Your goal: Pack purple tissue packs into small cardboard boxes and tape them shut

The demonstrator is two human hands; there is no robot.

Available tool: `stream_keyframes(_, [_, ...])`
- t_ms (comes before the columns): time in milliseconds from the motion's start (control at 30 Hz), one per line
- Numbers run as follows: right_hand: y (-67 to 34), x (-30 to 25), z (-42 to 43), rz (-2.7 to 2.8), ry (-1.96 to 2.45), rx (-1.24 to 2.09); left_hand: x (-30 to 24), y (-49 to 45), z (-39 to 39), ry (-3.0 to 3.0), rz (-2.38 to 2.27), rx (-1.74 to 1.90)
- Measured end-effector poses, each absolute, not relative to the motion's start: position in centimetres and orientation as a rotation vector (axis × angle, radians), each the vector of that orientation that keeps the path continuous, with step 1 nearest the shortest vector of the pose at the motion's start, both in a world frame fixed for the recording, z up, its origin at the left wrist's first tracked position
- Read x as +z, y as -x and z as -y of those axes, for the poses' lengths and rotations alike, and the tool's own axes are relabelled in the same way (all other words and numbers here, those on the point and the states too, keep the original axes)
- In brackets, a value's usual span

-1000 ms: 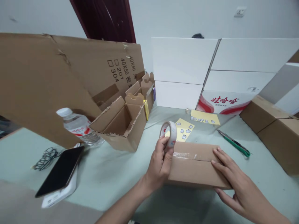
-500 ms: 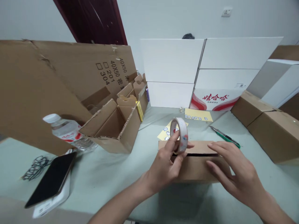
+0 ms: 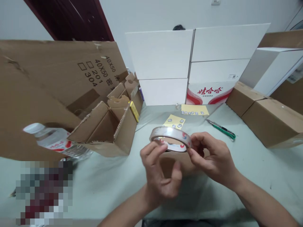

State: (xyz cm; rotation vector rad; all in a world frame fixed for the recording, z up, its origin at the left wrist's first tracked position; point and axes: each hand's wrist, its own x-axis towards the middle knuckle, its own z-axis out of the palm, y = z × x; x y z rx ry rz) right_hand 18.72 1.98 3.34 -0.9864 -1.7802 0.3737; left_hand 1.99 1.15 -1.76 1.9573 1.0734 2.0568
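A roll of clear tape (image 3: 169, 131), with coloured prints on its ring, is held up almost flat over a small brown cardboard box (image 3: 191, 165). My right hand (image 3: 213, 156) pinches the roll's right edge between thumb and fingers. At the roll's near left side is my left hand (image 3: 159, 173), its fingertips by the inner rim and its thumb spread apart below. Whether those fingertips touch the ring I cannot tell. Both hands and the roll hide much of the box. Just beyond lies a yellow card (image 3: 174, 120) with small drawn shapes.
A green utility knife (image 3: 222, 130) lies at the right, and a second yellow card (image 3: 194, 109) farther back. An open carton (image 3: 124, 135) and a water bottle (image 3: 59, 142) stand left. White panels (image 3: 163, 56) rise behind; closed brown boxes (image 3: 272, 116) flank the right.
The roll has tipped from upright to nearly flat. My right hand has left the box and taken hold of it; my left hand's grip has opened. The view has shifted.
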Motion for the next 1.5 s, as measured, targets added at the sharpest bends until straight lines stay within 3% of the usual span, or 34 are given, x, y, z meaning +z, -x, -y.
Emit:
stream_keyframes(100, [-18.6,3.1,-1.9,1.700,1.000,0.407,-0.9,-1.6,-1.3,-1.766,-1.079,2.112])
stream_keyframes(233, [-18.4,2.4,-1.8,1.690,0.886,0.450,-0.3,-0.6,-2.2,-1.523,-1.003,1.524])
stream_keyframes(300, [-18.5,2.0,-1.8,1.707,0.816,0.442,-0.5,-0.2,-2.7,-1.357,-0.904,1.401])
stream_keyframes(433, [-19.3,1.9,-2.1,1.749,0.689,0.362,-1.0,0.0,-3.2,-1.142,-0.817,1.327])
stream_keyframes(767, [-19.8,3.3,-3.4,1.882,0.571,-0.242,-0.4,0.0,-3.1,-1.104,-0.857,1.233])
stream_keyframes(1500, [-20.8,2.4,-4.1,1.974,0.516,-0.163,-0.6,0.1,-3.4,-0.984,-0.824,1.134])
